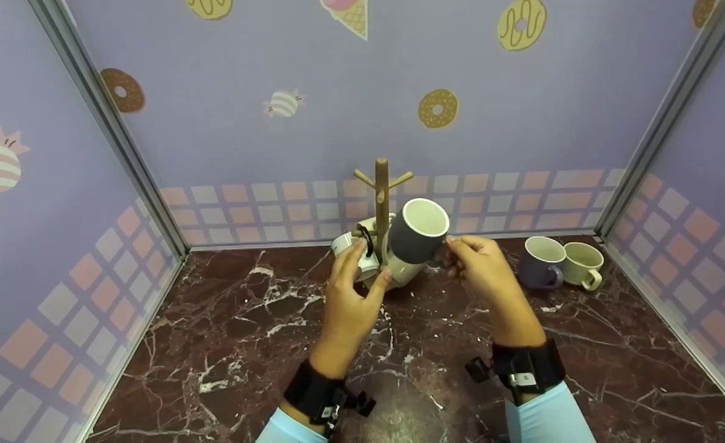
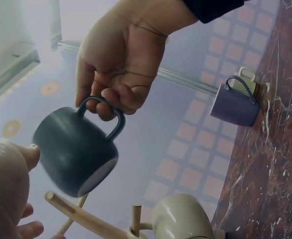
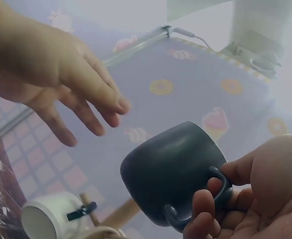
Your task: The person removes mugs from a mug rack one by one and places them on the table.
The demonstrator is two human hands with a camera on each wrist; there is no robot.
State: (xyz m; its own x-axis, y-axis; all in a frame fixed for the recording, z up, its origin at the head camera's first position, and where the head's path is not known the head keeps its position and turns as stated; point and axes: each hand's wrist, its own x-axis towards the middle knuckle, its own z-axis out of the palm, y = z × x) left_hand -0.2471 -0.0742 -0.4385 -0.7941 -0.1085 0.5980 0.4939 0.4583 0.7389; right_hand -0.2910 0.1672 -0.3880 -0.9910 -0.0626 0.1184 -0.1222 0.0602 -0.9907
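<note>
My right hand point(image 1: 482, 271) pinches the handle of a dark grey mug point(image 1: 420, 234), which is tilted with its pale inside facing up, in front of a wooden mug rack point(image 1: 382, 184). In the right wrist view the fingers curl round that dark mug's point(image 3: 173, 172) handle. My left hand point(image 1: 353, 301) has its fingers extended near a white mug point(image 1: 367, 263) with a black handle at the rack's left; the right wrist view shows a gap between this hand point(image 3: 61, 74) and the dark mug. A cream mug point(image 2: 181, 219) hangs on a lower peg of the rack.
At the right by the back wall stand a dark purple mug point(image 1: 537, 264) and a ribbed pale green mug point(image 1: 582, 264), side by side. The rack's upper pegs point(image 1: 402, 179) stick out above the held mug. Patterned panels point(image 1: 288, 141) enclose the dark marbled table point(image 1: 227, 344).
</note>
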